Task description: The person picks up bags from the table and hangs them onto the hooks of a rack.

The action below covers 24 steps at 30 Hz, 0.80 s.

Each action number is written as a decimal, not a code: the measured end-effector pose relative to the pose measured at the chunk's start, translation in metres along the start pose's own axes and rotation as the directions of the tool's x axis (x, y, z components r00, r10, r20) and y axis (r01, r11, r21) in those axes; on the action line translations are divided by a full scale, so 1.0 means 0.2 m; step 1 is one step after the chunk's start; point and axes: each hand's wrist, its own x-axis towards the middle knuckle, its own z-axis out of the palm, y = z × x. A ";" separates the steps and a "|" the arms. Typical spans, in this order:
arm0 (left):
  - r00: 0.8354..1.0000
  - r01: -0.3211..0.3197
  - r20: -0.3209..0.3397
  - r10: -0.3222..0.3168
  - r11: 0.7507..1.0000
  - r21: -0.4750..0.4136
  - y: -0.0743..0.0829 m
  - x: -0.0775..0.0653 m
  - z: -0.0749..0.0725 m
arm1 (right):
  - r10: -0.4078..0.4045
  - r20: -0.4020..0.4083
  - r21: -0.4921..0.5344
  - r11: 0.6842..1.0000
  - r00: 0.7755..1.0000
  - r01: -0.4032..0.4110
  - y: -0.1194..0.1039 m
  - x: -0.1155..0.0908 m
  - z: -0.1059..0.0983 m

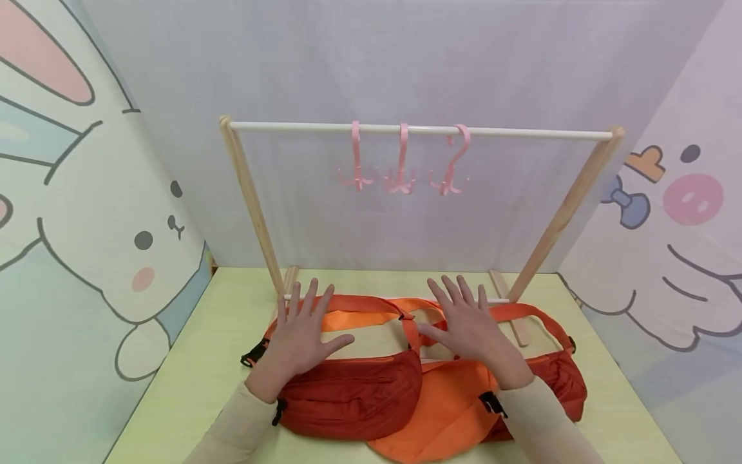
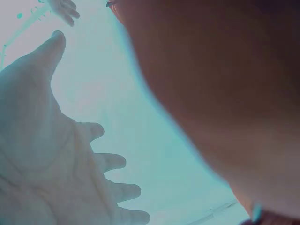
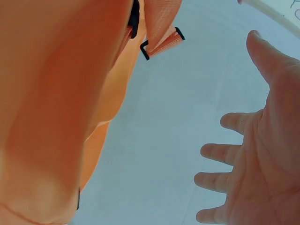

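Observation:
My left hand [image 1: 301, 338] is spread flat with straight fingers over the left dark red waist bag [image 1: 353, 399]. Its palm [image 2: 42, 140] shows nothing held in the left wrist view, beside a large dark red-brown surface. On the other side, my right hand [image 1: 469, 328] is spread the same way above the bags' straps, and its fingers [image 3: 220, 154] hold nothing. An orange waist bag [image 1: 435, 412] lies in the middle, partly under the left bag. Another dark red waist bag [image 1: 562, 380] lies at the right, partly hidden by my right forearm.
Behind the bags stands a wooden-legged rack with a white top bar [image 1: 522, 133]. Three pink claw hooks hang from it, including the middle hook [image 1: 402, 167]. Orange-red straps [image 1: 359, 303] with black buckles loop across the pale yellow table [image 1: 174, 399]. Cartoon-printed panels flank both sides.

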 end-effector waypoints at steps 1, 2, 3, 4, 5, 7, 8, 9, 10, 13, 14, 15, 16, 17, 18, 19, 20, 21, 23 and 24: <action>1.000 0.000 -0.001 0.000 1.000 -0.001 0.00 0.00 0.00 | -0.004 0.001 0.001 1.000 1.000 0.004 -0.01 0.01 0.00; 1.000 0.000 -0.002 0.000 1.000 -0.003 0.00 0.00 0.00 | -0.011 0.000 0.002 1.000 1.000 0.011 -0.02 0.02 0.00; 1.000 0.002 0.001 -0.002 1.000 -0.009 0.00 0.01 -0.01 | -0.014 0.006 0.001 1.000 1.000 0.014 -0.03 0.03 -0.01; 1.000 0.002 0.002 -0.002 1.000 -0.011 0.00 0.01 -0.01 | -0.020 0.006 0.002 1.000 1.000 0.020 -0.03 0.04 -0.01; 1.000 0.001 0.001 -0.001 1.000 -0.015 -0.01 0.01 -0.01 | -0.025 0.008 0.006 1.000 1.000 0.025 -0.04 0.05 -0.01; 1.000 -0.002 0.000 0.002 1.000 -0.016 -0.01 0.02 -0.02 | -0.033 0.012 0.008 0.999 0.999 0.033 -0.07 0.07 -0.02; 1.000 -0.003 0.000 0.003 1.000 -0.019 -0.01 0.02 -0.03 | -0.039 0.015 0.007 0.999 0.999 0.039 -0.08 0.08 -0.02; 1.000 -0.003 0.001 0.003 1.000 -0.022 -0.01 0.02 -0.03 | -0.043 0.020 0.005 0.999 0.999 0.042 -0.09 0.09 -0.02; 1.000 -0.006 -0.001 0.006 1.000 -0.020 -0.01 0.02 -0.03 | -0.046 0.023 0.008 0.999 0.999 0.045 -0.10 0.10 -0.02; 1.000 -0.005 0.005 0.005 1.000 -0.026 -0.01 0.03 -0.05 | -0.052 0.040 0.002 0.999 0.998 0.052 -0.13 0.13 -0.02; 1.000 -0.006 0.009 0.006 1.000 -0.024 -0.01 0.04 -0.05 | -0.054 0.046 -0.006 0.998 0.997 0.055 -0.14 0.14 -0.02; 1.000 -0.006 0.012 0.006 1.000 -0.021 -0.01 0.04 -0.05 | -0.055 0.052 -0.011 0.998 0.997 0.056 -0.14 0.15 -0.02; 1.000 -0.006 0.015 0.006 1.000 -0.018 -0.02 0.05 -0.05 | -0.054 0.060 -0.010 0.998 0.997 0.055 -0.15 0.16 -0.01; 1.000 -0.005 0.017 0.006 1.000 -0.018 -0.02 0.05 -0.05 | -0.058 0.064 -0.015 0.998 0.996 0.059 -0.16 0.17 -0.01; 1.000 -0.006 0.020 0.006 1.000 -0.014 -0.02 0.06 -0.05 | -0.062 0.067 -0.020 0.998 0.996 0.063 -0.16 0.18 0.00; 1.000 -0.006 0.021 0.006 1.000 -0.015 -0.03 0.07 -0.05 | -0.064 0.076 -0.023 0.998 0.995 0.066 -0.17 0.19 0.00; 1.000 -0.005 0.025 0.005 1.000 -0.013 -0.03 0.07 -0.05 | -0.068 0.083 -0.023 0.997 0.994 0.070 -0.18 0.19 0.00; 1.000 -0.005 0.027 0.005 1.000 -0.017 -0.03 0.08 -0.05 | -0.072 0.091 -0.018 0.997 0.993 0.074 -0.19 0.20 0.00; 0.999 -0.003 0.033 0.004 1.000 -0.025 -0.04 0.08 -0.05 | -0.085 0.099 -0.016 0.996 0.992 0.087 -0.20 0.22 0.01; 0.999 -0.002 0.037 0.003 1.000 -0.026 -0.04 0.09 -0.05 | -0.090 0.104 -0.019 0.996 0.990 0.092 -0.20 0.23 0.02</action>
